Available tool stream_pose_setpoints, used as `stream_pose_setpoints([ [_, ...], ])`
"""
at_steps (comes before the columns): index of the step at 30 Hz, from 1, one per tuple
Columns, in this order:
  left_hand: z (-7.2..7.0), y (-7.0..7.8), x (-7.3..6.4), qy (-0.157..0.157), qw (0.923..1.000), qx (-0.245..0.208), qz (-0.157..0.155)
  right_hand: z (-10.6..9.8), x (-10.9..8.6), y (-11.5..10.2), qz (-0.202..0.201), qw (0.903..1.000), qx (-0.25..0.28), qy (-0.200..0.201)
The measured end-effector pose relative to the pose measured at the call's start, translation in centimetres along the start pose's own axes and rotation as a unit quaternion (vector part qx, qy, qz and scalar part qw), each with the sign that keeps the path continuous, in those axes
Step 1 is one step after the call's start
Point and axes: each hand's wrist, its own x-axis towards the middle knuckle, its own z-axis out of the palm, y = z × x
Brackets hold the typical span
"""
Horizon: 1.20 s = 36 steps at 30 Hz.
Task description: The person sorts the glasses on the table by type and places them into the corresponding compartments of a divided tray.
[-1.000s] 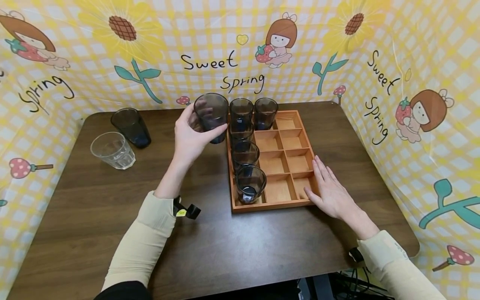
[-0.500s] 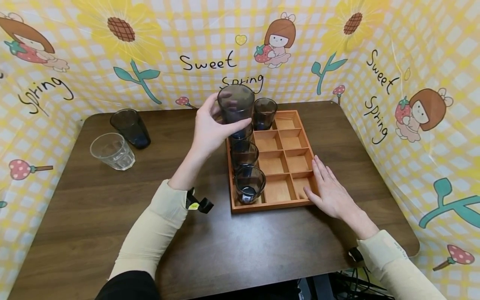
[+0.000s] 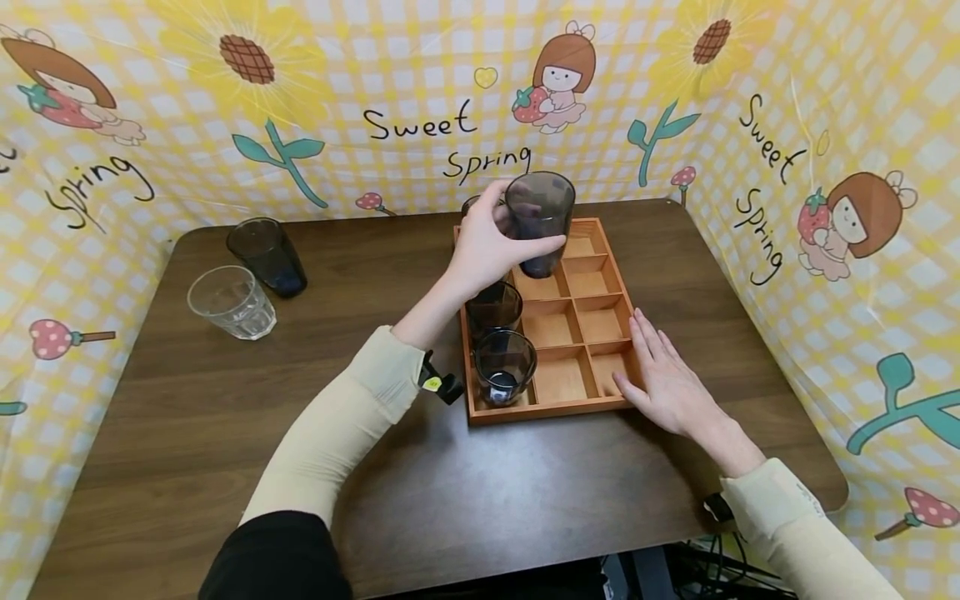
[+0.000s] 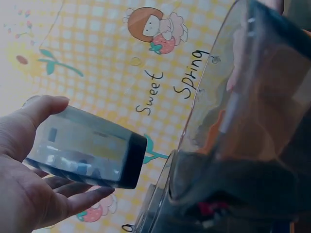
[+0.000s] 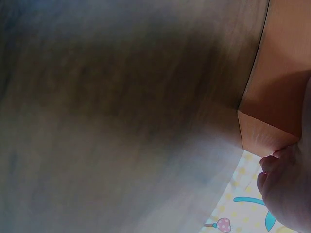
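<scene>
My left hand (image 3: 486,246) grips a smoky dark drinking glass (image 3: 542,221), thumb on one side and fingers on the other. This glass is held over the back part of a wooden compartment tray (image 3: 558,409). In the left wrist view the same glass (image 4: 90,150) lies between thumb and fingers, its thick dark base pointing away from the palm. Dark glasses (image 3: 505,367) stand along the tray's left column, those at the back mostly hidden by the hand and held glass. My right hand (image 3: 671,383) rests with straight fingers against the tray's right edge.
On the left of the brown table (image 3: 360,267) stand a dark glass (image 3: 267,257) and a clear glass (image 3: 234,302), close together. A yellow checked cloth (image 3: 420,50) with printed figures walls the table at the back and sides. Cables (image 3: 720,558) hang below the front edge.
My left hand has carried the dark glass rightward, from beside the tray's back left corner to over its back middle. The right hand stays at the tray's edge.
</scene>
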Motion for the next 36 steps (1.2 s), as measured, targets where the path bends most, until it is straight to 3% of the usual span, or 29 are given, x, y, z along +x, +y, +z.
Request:
stream_pose_setpoints([
  [6, 1.3, -2.0, 1.7, -0.016, 0.9993, 0.035, 0.004, 0.1, 0.0, 0.1, 0.000, 1.0000, -0.001, 0.001],
  [16, 2.4, -4.4, 2.5, -0.046, 0.9930, 0.108, 0.017, 0.2, 0.0, 0.2, 0.005, 1.0000, 0.005, -0.006],
  [25, 2.2, -5.4, 2.9, -0.004, 0.9749, 0.223, 0.002, 0.2, 0.0, 0.2, 0.002, 1.0000, 0.001, 0.002],
  [31, 2.3, -5.8, 2.7, -0.014, 0.9633, 0.266, -0.036, 0.1, 0.0, 0.2, 0.003, 1.0000, -0.002, -0.001],
  [36, 2.4, -6.0, 2.6, -0.002, 0.9604, 0.275, -0.044, 0.1, -0.1, 0.1, 0.002, 1.0000, -0.003, 0.001],
])
